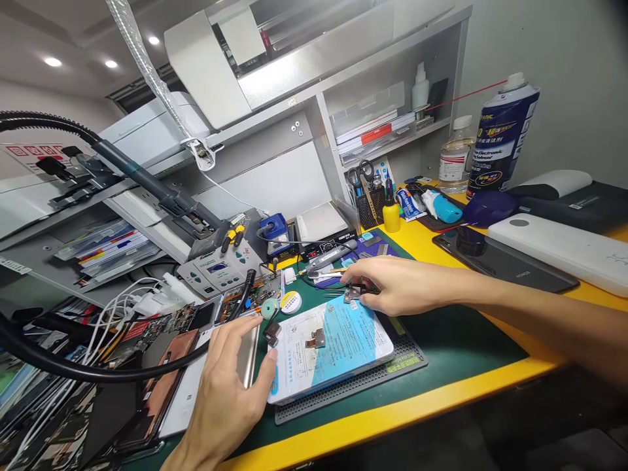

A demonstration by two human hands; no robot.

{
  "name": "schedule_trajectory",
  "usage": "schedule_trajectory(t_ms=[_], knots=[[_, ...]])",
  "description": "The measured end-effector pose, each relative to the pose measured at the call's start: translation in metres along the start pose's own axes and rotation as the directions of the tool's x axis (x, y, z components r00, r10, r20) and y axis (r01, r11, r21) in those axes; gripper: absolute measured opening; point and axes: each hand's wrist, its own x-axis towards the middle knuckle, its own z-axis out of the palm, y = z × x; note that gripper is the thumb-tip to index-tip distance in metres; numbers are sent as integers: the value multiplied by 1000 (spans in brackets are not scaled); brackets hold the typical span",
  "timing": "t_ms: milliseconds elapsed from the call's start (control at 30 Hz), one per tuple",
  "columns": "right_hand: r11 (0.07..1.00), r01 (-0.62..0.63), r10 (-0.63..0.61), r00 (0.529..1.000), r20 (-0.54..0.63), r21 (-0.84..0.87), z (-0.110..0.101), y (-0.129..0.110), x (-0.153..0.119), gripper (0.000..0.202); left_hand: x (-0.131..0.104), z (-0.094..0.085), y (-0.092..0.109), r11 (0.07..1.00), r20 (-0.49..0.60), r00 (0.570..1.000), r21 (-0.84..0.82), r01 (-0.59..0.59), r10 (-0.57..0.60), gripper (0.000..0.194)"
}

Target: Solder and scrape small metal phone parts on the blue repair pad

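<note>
Between the thumb and fingertips of my left hand point(228, 379) is a small dark phone camera module point(271, 334), held at the left edge of a white and blue box point(338, 353). My right hand point(387, 284) pinches another small camera module point(352, 294) over the box's far right corner; its fingers partly cover the part. A third camera module point(318, 338) with a brown flex cable lies on the middle of the box top. The box rests on a grey perforated mat point(412, 360).
A soldering station point(220, 269), a round white tin point(290, 301) and a pen-shaped tool point(331, 256) stand or lie behind the box. Phone boards and a black hose point(127, 376) crowd the left. To the right are a dark phone point(505, 261) and a spray can point(503, 137).
</note>
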Motion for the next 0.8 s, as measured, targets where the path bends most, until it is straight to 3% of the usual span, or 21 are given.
schedule_trajectory(t_ms=[467, 800], knots=[[999, 25, -25, 1000, -11, 29, -4, 1, 0, 40, -3, 7, -7, 982, 87, 980, -48, 185, -181, 42], [999, 32, -32, 999, 1, 37, -4, 0, 0, 31, -2, 9, -3, 966, 113, 966, -88, 244, -234, 44]])
